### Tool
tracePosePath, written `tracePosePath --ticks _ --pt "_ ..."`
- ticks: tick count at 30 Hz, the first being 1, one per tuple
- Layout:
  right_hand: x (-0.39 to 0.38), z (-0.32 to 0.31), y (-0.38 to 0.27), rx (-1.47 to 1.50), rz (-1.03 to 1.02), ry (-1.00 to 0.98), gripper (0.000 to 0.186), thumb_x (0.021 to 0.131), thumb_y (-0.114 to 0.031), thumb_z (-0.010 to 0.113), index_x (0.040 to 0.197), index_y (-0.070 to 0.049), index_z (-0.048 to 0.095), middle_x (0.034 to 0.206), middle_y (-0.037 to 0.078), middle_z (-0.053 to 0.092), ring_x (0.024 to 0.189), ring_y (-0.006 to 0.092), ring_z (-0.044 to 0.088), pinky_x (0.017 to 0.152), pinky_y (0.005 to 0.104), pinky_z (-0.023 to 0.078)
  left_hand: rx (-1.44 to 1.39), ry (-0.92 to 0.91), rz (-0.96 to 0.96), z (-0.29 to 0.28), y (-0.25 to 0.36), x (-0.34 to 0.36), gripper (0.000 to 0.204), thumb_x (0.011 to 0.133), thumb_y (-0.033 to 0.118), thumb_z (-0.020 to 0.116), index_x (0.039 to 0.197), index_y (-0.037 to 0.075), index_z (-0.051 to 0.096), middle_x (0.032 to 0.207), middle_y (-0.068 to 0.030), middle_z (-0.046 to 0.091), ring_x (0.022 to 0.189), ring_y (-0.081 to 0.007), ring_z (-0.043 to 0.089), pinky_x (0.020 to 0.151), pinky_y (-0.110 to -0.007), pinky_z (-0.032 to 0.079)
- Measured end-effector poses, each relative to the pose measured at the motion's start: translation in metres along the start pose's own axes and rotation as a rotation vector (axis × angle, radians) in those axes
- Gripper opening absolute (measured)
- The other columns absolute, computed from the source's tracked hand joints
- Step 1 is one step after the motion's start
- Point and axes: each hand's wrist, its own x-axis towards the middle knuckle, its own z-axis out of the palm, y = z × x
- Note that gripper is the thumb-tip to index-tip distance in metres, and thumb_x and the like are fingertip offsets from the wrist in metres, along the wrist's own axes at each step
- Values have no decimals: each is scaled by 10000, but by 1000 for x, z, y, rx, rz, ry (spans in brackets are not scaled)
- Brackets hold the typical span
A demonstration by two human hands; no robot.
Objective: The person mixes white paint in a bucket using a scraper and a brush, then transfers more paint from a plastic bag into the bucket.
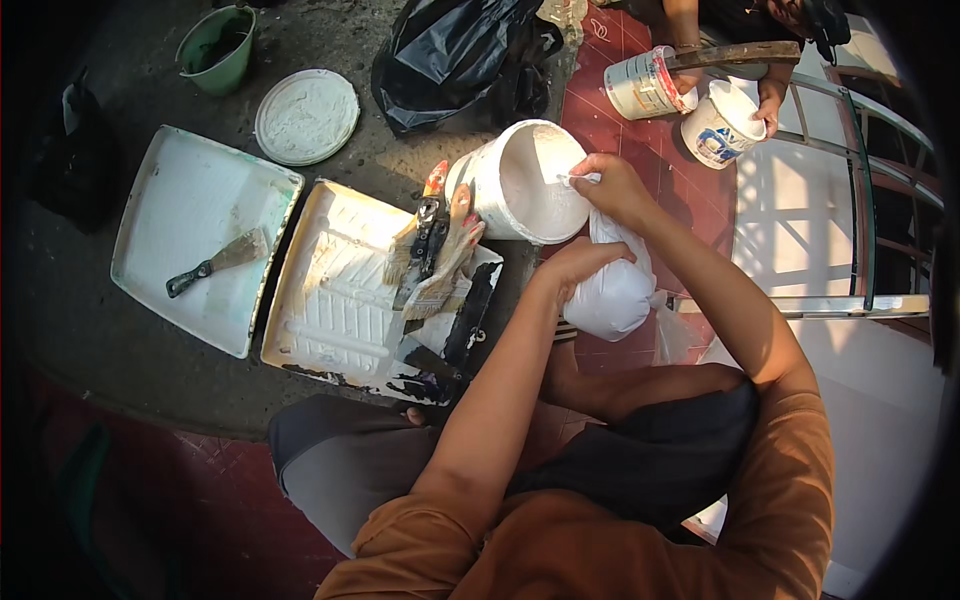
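Note:
A plastic bag filled with something white (612, 300) hangs between my hands, beside the mouth of a large white bucket. My left hand (588, 266) is closed round the upper body of the bag. Higher up, my right hand (612, 188) pinches the bag's gathered top at the bucket's rim. The white bucket (490, 185) leans toward me, its inside wall coated with white. Left of it, several used paintbrushes (436, 245) lie on a ribbed paint tray (335, 320) smeared white and black.
A second white tray (190, 190) holds a putty knife (215, 262). Beyond are a bucket lid (307, 117), a green pail (217, 52) and a black plastic bag (455, 60). At upper right another person's hands hold two pails (640, 85). Metal framing (850, 304) lies at right.

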Motion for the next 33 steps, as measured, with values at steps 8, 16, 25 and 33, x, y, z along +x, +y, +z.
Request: tracePosePath --ticks 8,16,25,33 --pt "4 1 -11 -44 -5 -46 205 837 -155 747 982 -10 752 1004 198 737 933 269 723 848 388 549 -129 17 39 0 -5 7 533 820 265 727 1270 5 610 1102 -165 711 895 -277 735 791 -420 598" --pt "19 16 -7 -156 -210 -110 166 822 -66 741 978 -9 745 1004 244 726 945 329 720 852 392 551 -309 4 56 13 -6 12 526 892 391 664 1269 26 625 1096 -133 733 914 -285 745 812 -435 597" --pt "49 46 5 -323 -367 -294 104 826 -50 678 897 -13 744 925 228 726 890 370 711 822 430 558 -589 -61 95 8 -10 21 476 1009 403 525 1286 27 618 1159 -138 727 972 -267 743 890 -422 595" --pt "56 59 12 -430 -359 -449 82 785 -62 685 818 -10 738 871 243 711 855 403 702 796 450 565 -699 -30 117 11 -15 22 442 1038 362 470 1288 24 607 1186 -133 715 1018 -263 729 916 -419 590"
